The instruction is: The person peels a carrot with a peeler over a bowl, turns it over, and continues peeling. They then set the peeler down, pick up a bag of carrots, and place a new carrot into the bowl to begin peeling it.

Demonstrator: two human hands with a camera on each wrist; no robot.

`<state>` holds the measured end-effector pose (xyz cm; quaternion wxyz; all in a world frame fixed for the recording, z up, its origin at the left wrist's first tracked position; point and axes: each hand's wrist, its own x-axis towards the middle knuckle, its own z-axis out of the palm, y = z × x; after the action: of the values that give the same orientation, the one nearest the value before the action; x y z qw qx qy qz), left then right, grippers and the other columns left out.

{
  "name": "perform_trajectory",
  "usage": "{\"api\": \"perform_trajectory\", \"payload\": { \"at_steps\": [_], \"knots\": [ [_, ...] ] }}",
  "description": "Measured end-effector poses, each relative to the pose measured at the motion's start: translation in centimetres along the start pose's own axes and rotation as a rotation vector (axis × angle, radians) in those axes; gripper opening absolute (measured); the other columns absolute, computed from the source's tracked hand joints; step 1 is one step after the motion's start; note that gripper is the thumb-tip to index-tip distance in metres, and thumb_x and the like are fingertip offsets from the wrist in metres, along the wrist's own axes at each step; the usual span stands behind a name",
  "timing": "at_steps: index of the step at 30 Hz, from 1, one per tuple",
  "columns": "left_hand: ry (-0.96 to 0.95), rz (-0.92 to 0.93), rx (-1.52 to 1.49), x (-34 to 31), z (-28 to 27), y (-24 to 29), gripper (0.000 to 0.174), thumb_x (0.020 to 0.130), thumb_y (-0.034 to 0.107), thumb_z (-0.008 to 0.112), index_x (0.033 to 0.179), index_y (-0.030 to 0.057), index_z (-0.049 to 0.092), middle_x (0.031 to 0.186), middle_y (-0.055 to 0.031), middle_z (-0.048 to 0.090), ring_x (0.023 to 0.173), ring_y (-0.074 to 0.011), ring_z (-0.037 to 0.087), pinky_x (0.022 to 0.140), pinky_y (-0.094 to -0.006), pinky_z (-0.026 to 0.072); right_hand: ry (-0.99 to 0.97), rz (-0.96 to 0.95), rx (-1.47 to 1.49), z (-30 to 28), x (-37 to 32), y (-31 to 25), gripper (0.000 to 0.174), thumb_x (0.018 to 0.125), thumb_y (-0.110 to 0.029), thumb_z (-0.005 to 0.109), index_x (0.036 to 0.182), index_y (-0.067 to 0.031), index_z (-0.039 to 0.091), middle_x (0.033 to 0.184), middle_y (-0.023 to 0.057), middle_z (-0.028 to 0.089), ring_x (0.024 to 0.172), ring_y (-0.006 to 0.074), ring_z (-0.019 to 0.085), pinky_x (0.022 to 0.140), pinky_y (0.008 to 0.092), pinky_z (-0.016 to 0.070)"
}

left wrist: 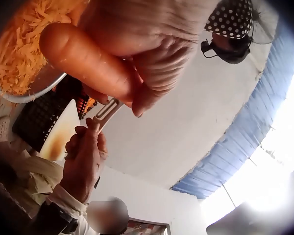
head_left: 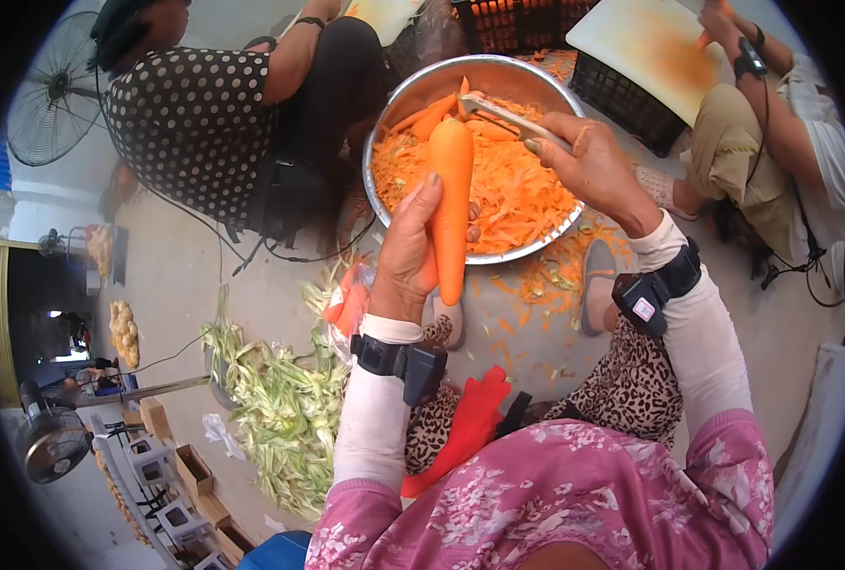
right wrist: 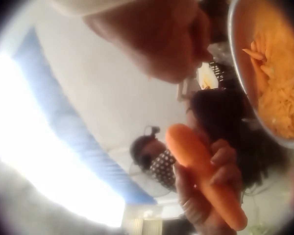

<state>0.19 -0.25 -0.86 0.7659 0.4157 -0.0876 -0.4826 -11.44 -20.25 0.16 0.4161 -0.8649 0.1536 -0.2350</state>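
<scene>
My left hand point(head_left: 406, 252) grips a large orange carrot point(head_left: 452, 190), thumb along one side and fingertips showing on the other. The carrot stands with its thick end away from me, its surface smooth and bright. In my right hand point(head_left: 601, 166) is a peeler point(head_left: 513, 119), its head just past the carrot's thick end. The left wrist view also shows the peeler point(left wrist: 108, 111) close by the carrot point(left wrist: 88, 63). Under both hands sits a metal basin point(head_left: 381, 195) with orange shavings point(head_left: 518, 195) and several whole carrots point(head_left: 432, 119) near its far left side.
One person in a dotted top point(head_left: 194, 123) sits at the left, another point(head_left: 765, 142) at the right by a white board point(head_left: 646, 47) on a black crate point(head_left: 622, 104). Pale green husks point(head_left: 285, 418) lie on the floor at left, near a bag of carrots point(head_left: 348, 302). Shavings litter the floor.
</scene>
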Motion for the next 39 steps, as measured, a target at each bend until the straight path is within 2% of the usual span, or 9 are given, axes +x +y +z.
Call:
{"api": "perform_trajectory", "payload": {
  "at_steps": [2,11,15,18,20,23,29,36,39],
  "knots": [
    [-0.079,-0.063,-0.154,0.3,-0.4,-0.2,0.042,0.095,0.034,0.053,0.120,0.0007,0.047,0.097,-0.0123,0.053,0.084,-0.0230,0.051,0.062,-0.0320,0.0463,-0.040,0.020,0.161,0.3,-0.1,-0.7,0.019,0.085,-0.014,0.062,0.097,0.0005,0.065,0.074,0.0135,0.062,0.065,0.0218,0.058,0.061,0.0346,0.0449],
    [-0.133,-0.054,-0.283,0.5,-0.3,-0.1,0.055,0.097,0.050,0.037,0.122,0.0017,0.046,0.100,-0.0158,0.054,0.085,-0.0223,0.048,0.061,-0.0294,0.0443,-0.067,-0.058,0.210,1.0,-0.9,-1.9,0.018,0.084,-0.015,0.063,0.093,0.0006,0.064,0.072,0.0130,0.060,0.065,0.0212,0.059,0.060,0.0338,0.0449],
    [-0.057,-0.059,-0.299,0.4,0.2,0.3,0.058,0.096,0.054,0.035,0.115,0.0015,0.050,0.090,-0.0133,0.057,0.078,-0.0222,0.054,0.059,-0.0307,0.0468,-0.293,-0.126,0.204,1.5,-1.9,-2.9,0.019,0.084,-0.017,0.062,0.095,-0.0012,0.063,0.078,0.0152,0.062,0.071,0.0296,0.062,0.062,0.0366,0.0469],
    [-0.011,-0.092,-0.313,0.3,0.5,0.5,0.061,0.094,0.057,0.036,0.118,0.0026,0.049,0.087,-0.0140,0.057,0.073,-0.0236,0.057,0.058,-0.0317,0.0474,-0.293,-0.339,0.237,2.5,-2.4,-3.0,0.020,0.084,-0.015,0.061,0.099,-0.0028,0.063,0.080,0.0151,0.063,0.074,0.0323,0.062,0.066,0.0382,0.0488],
    [0.060,-0.082,-0.302,0.1,1.3,0.4,0.062,0.094,0.059,0.036,0.119,0.0033,0.049,0.083,-0.0140,0.057,0.069,-0.0243,0.058,0.059,-0.0334,0.0487,-0.295,-0.351,0.278,2.7,-2.5,-3.0,0.022,0.082,-0.012,0.060,0.103,-0.0040,0.062,0.084,0.0152,0.064,0.078,0.0338,0.063,0.070,0.0393,0.0501],
    [-0.101,-0.114,-0.355,0.5,0.1,0.3,0.062,0.094,0.059,0.036,0.118,0.0032,0.048,0.082,-0.0139,0.056,0.070,-0.0240,0.058,0.062,-0.0349,0.0512,-0.285,-0.390,0.273,2.5,-2.7,-3.2,0.024,0.081,-0.010,0.062,0.104,-0.0043,0.063,0.086,0.0153,0.065,0.079,0.0338,0.063,0.071,0.0392,0.0505],
    [-0.110,-0.122,-0.299,0.5,-0.1,0.3,0.056,0.095,0.056,0.037,0.108,0.0036,0.049,0.081,-0.0143,0.056,0.067,-0.0228,0.056,0.060,-0.0341,0.0512,-0.380,-0.377,0.191,2.4,-3.0,-3.6,0.022,0.081,-0.010,0.062,0.102,-0.0054,0.063,0.086,0.0150,0.065,0.079,0.0344,0.063,0.069,0.0407,0.0506],
    [-0.033,-0.176,-0.313,0.5,0.0,0.3,0.053,0.095,0.058,0.034,0.106,0.0071,0.049,0.079,-0.0137,0.054,0.064,-0.0197,0.053,0.051,-0.0274,0.0432,-0.080,-0.373,-0.038,3.0,-1.6,-1.3,0.016,0.084,-0.018,0.063,0.095,-0.0063,0.064,0.074,0.0147,0.062,0.071,0.0350,0.061,0.062,0.0419,0.0490],
    [-0.163,-0.258,-0.321,0.6,-0.3,-0.3,0.055,0.095,0.059,0.033,0.111,0.0093,0.050,0.076,-0.0101,0.050,0.060,-0.0169,0.047,0.050,-0.0265,0.0411,0.085,-0.269,-0.213,2.6,0.6,1.1,0.016,0.085,-0.020,0.062,0.093,-0.0055,0.064,0.068,0.0164,0.060,0.066,0.0359,0.060,0.059,0.0430,0.0482]
  ]
}}
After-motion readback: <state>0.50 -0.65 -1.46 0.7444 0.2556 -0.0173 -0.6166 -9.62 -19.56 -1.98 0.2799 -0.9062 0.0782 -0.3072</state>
